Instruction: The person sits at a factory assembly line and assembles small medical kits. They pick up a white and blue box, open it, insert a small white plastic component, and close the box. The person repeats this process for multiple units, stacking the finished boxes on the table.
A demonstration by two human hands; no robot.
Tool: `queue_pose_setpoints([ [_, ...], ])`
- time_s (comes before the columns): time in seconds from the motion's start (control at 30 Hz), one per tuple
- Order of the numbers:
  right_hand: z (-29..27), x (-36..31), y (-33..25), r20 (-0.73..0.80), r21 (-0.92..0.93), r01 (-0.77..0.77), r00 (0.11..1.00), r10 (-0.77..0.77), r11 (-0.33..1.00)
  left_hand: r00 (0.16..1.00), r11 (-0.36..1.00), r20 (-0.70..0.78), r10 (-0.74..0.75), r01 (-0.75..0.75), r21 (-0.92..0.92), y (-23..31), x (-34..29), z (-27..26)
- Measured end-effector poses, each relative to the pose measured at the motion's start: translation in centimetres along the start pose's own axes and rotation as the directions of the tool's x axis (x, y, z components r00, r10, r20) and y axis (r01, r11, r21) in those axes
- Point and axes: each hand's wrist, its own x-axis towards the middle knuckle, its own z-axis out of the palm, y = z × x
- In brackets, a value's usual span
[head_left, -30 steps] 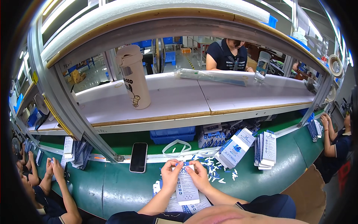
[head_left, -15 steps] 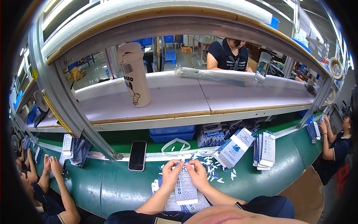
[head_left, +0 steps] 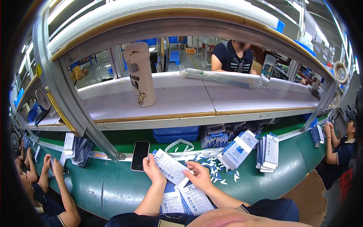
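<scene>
My left hand (head_left: 154, 171) holds a flat white-and-blue printed carton (head_left: 171, 166) by its left edge, thumb on top. The carton is tilted, its upper end pointing away to the left. At its lower right end, my right hand (head_left: 200, 177) has thumb and fingers closed on the edge. Below my hands, nearest my body, more flat printed cartons (head_left: 194, 202) lie overlapping. Small white and blue paper scraps (head_left: 216, 172) are scattered on the green table just right of my right hand.
A black phone (head_left: 140, 156) lies left of my hands. Beyond them are a white strap loop (head_left: 179, 145), a blue bin (head_left: 176, 135), a tilted carton (head_left: 237, 150) and a carton stack (head_left: 269, 153). A tumbler (head_left: 140, 75) stands on the shelf. Co-workers sit left, right and opposite.
The carton was upright with both my hands pinching its top edge; now it is turned and tilted, held at its left edge and lower right end. My left hand has moved left.
</scene>
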Motion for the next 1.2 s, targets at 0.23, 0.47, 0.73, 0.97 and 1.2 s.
queue_pose_setpoints([
  [0.23,1.0,-0.3,-3.2,0.155,-0.601,0.396,0.910,-0.385,0.694,0.999,0.998,-0.021,0.026,-0.025,0.058,-0.6,-0.5,0.1],
  [0.47,0.9,-0.5,-3.5,0.162,-0.728,0.354,0.921,-0.354,0.587,0.987,0.974,0.125,0.103,-0.126,0.186,-0.8,-1.7,0.5],
  [0.73,0.3,-0.2,-3.4,0.056,-0.740,0.400,0.838,-0.543,0.541,0.946,0.988,0.298,-0.130,0.100,0.116,-0.1,-3.1,1.6],
  [0.97,-0.6,0.2,-4.8,-0.024,-0.792,0.355,0.796,-0.605,0.497,0.820,0.983,0.565,-0.096,-0.013,0.185,0.2,-3.6,1.5],
  [1.2,-4.6,-3.8,-9.0,-0.164,-0.897,0.170,0.730,-0.664,0.408,0.798,0.962,0.574,-0.183,0.025,0.272,-0.7,-2.8,0.9],
])
